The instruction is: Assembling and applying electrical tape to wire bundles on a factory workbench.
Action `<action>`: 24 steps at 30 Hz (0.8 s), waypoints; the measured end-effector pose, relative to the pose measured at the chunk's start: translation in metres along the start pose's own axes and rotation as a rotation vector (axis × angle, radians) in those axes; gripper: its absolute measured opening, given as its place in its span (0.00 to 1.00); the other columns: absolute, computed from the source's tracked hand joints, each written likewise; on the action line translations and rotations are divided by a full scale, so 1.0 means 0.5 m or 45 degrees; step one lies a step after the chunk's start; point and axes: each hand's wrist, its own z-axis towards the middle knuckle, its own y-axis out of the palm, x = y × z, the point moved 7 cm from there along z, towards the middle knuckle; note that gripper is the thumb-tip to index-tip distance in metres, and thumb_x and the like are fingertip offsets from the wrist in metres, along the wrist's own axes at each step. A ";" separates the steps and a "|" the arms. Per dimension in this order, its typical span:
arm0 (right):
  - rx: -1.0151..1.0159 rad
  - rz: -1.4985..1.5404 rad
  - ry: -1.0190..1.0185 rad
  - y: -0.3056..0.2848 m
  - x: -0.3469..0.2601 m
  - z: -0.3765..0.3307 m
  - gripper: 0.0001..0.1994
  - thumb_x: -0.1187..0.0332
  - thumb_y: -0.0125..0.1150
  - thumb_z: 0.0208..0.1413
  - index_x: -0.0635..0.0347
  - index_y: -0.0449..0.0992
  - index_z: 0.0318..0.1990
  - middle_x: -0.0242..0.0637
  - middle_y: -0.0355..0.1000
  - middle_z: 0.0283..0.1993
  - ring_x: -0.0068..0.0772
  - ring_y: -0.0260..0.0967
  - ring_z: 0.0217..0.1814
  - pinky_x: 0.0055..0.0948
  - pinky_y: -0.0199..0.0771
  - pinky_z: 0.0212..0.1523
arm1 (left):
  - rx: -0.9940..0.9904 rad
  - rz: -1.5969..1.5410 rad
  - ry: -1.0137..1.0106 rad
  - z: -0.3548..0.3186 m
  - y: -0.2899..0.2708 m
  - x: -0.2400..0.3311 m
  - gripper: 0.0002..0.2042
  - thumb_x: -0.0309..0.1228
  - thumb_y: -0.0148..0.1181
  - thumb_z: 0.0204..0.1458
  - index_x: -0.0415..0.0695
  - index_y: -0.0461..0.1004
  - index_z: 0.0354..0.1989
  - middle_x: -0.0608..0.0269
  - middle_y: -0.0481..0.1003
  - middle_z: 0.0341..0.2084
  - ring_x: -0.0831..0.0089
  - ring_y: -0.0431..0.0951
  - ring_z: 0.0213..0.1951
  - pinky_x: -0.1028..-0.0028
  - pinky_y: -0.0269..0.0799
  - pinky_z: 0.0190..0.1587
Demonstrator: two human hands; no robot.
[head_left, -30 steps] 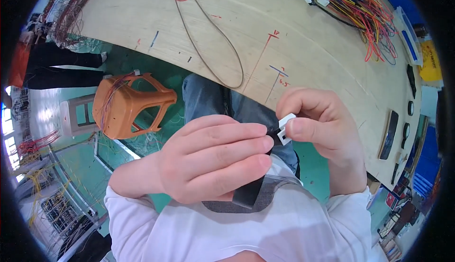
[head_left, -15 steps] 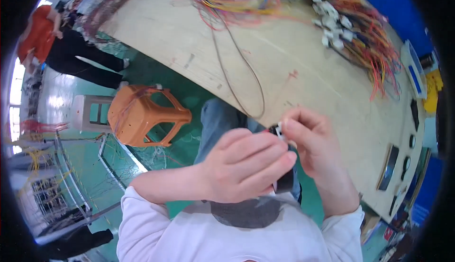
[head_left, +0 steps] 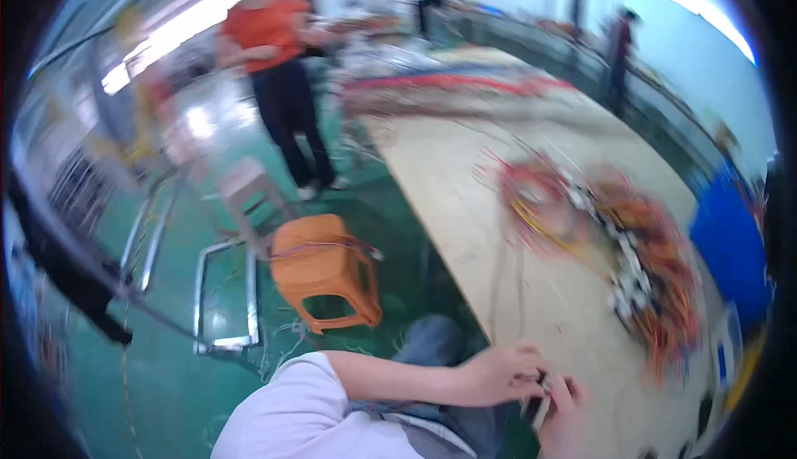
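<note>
My left hand (head_left: 502,370) and my right hand (head_left: 566,413) meet at the lower right, just off the edge of the long wooden table (head_left: 465,185). Together they pinch a small white connector (head_left: 541,401) with a dark part on it. The picture is blurred, so the exact grip of each finger does not show. A thin wire (head_left: 498,285) runs across the tabletop toward my hands. Bundles of red, orange and yellow wires with white connectors (head_left: 623,243) lie spread over the table beyond them.
An orange plastic stool (head_left: 325,270) stands on the green floor to my left, a pale stool (head_left: 247,183) and a metal frame (head_left: 224,293) beyond it. A person in an orange top (head_left: 278,52) stands farther back. More cables (head_left: 465,90) cover the table's far end.
The view has swung sharply upward and away, so my hands sank to the lower right edge and the room came into sight. Both hands stay joined on the connector.
</note>
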 end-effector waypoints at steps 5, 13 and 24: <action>-0.087 -0.433 0.116 -0.005 -0.014 -0.023 0.13 0.59 0.58 0.44 0.61 0.72 0.23 0.32 0.66 0.23 0.18 0.58 0.23 0.21 0.59 0.22 | -0.220 -0.075 -0.195 0.021 0.044 0.010 0.10 0.26 0.58 0.41 0.39 0.70 0.33 0.62 0.71 0.21 0.82 0.69 0.22 0.81 0.66 0.25; 1.287 -1.935 0.028 -0.470 -0.126 -0.209 0.34 0.52 0.59 0.37 0.66 0.59 0.50 0.51 0.59 0.48 0.48 0.54 0.54 0.39 0.54 0.53 | -0.153 -0.316 -0.364 0.004 0.061 -0.056 0.11 0.15 0.55 0.36 0.34 0.66 0.30 0.66 0.68 0.23 0.84 0.67 0.25 0.86 0.63 0.26; 1.399 -1.643 0.377 -0.663 -0.084 -0.257 0.43 0.54 0.61 0.32 0.68 0.48 0.56 0.51 0.55 0.53 0.49 0.47 0.58 0.38 0.49 0.57 | -0.105 -0.329 -0.442 -0.020 0.076 -0.033 0.11 0.14 0.54 0.34 0.34 0.65 0.30 0.67 0.67 0.22 0.84 0.66 0.24 0.86 0.62 0.28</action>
